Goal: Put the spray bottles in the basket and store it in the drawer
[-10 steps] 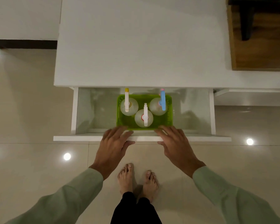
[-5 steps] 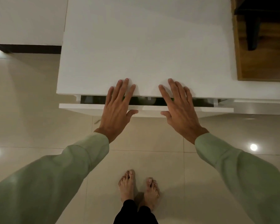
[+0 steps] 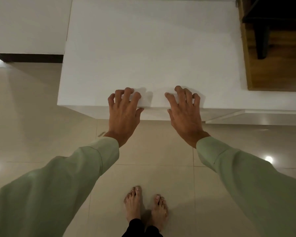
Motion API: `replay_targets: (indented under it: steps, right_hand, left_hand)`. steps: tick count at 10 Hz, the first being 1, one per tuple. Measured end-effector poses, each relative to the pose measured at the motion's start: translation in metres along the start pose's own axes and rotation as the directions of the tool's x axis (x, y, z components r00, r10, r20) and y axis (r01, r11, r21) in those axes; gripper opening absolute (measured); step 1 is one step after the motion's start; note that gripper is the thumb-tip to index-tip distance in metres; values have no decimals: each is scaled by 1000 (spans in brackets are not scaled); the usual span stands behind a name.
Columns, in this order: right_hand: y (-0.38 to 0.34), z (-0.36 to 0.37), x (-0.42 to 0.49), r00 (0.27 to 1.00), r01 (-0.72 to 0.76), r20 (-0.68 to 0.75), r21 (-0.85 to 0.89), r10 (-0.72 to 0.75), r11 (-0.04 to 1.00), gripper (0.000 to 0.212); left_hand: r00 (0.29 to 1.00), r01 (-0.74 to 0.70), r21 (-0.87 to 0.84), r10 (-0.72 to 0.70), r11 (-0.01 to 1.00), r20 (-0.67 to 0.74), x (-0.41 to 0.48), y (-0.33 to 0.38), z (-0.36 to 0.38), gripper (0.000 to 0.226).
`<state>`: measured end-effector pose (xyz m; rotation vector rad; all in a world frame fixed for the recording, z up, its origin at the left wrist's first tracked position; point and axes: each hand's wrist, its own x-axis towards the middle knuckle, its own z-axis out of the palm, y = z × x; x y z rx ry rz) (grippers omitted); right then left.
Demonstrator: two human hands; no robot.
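The white drawer is pushed in flush under the white cabinet top. The green basket and the spray bottles are hidden inside it. My left hand and my right hand hover side by side over the cabinet's front edge. Both have their fingers spread and slightly curled, with the fingertips on or just above the top surface. Neither hand holds anything. Pale green sleeves cover both forearms.
A second white drawer front juts out slightly at the right. A wooden surface with a dark chair leg lies at the back right. Glossy beige floor tiles surround the cabinet. My bare feet stand below.
The drawer, open with the green basket and three bottles a second ago, has been pushed fully shut. My hands went from flat against its front to curled above the cabinet edge.
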<state>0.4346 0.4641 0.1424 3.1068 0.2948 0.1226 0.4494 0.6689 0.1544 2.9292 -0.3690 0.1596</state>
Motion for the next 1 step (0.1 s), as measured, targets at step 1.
replay_targets:
  steps: [1]
  right_hand:
    - [-3,-11,-4,999,-7,49,42,5,999,60]
  left_hand:
    - [997,-10,-50,14,999,77,-4,4,-12,47]
